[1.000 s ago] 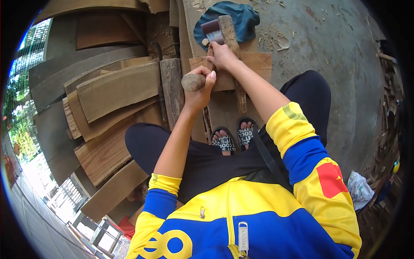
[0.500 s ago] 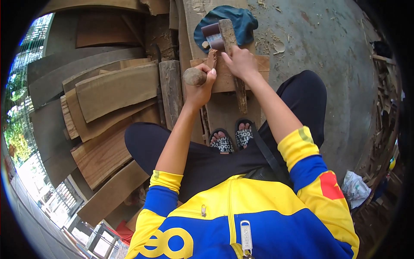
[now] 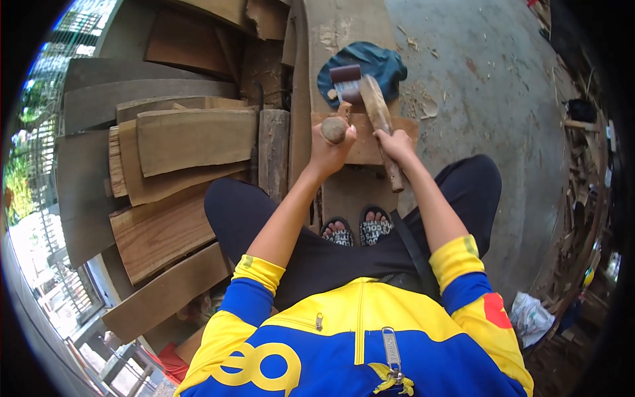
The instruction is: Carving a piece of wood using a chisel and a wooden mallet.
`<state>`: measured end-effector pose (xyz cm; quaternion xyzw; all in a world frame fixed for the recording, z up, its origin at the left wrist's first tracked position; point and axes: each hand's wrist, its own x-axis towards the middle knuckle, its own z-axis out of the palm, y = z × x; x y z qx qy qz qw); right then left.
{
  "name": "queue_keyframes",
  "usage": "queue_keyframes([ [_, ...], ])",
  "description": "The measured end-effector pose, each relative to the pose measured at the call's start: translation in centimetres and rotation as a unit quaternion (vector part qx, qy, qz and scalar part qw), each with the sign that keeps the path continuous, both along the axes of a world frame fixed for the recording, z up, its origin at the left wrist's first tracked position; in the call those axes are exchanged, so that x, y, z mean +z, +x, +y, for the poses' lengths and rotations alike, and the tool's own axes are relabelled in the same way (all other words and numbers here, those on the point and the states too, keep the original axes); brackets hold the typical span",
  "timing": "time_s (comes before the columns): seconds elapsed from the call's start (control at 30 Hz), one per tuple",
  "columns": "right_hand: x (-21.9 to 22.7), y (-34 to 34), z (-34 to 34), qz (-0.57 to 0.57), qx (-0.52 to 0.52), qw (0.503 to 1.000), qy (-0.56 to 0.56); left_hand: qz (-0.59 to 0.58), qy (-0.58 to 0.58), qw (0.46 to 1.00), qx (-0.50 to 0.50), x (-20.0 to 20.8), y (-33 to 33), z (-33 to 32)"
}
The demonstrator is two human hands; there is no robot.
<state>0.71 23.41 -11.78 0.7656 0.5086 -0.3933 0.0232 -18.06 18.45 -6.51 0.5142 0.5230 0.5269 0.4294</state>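
Observation:
Both hands are over a low plank (image 3: 367, 162) in front of my feet. My left hand (image 3: 325, 151) is closed around a wooden-handled tool (image 3: 334, 130), its round handle end facing up; its working end is hidden. A small reddish-brown carved wood piece (image 3: 344, 110) shows just past that hand; whether the fingers touch it is unclear. My right hand (image 3: 399, 147) grips a wooden mallet (image 3: 375, 99) by its handle, the thick head pointing away from me and apart from the tool. Beyond lie a dark green cloth cap (image 3: 390, 65) and a brown sandpaper roll (image 3: 346, 74).
Curved boards (image 3: 198, 139) are stacked on the left beside an upright-looking log (image 3: 274, 145). Wood shavings (image 3: 428, 106) litter the grey floor (image 3: 476, 112) at right. A white plastic bag (image 3: 531, 317) lies at far right near piled scraps.
My right hand has shifted nearer and grips lower on the mallet's handle. The left hand's tool handle has tipped, so its round end now faces up over the fingers. The view has tilted slightly.

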Motion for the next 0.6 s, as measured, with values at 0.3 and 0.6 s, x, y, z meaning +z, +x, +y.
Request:
queue_keyframes([
  [0.3, 23.0, -0.5, -7.3, 0.181, 0.110, 0.933, 0.290, 0.022, -0.001, 1.000, -0.014, 0.5, -0.4, -0.2],
  [0.6, 21.5, 0.0, -13.1, 0.174, 0.179, 0.904, 0.347, 0.063, 0.116, 0.991, -0.001, 0.5, 0.9, 0.6],
])
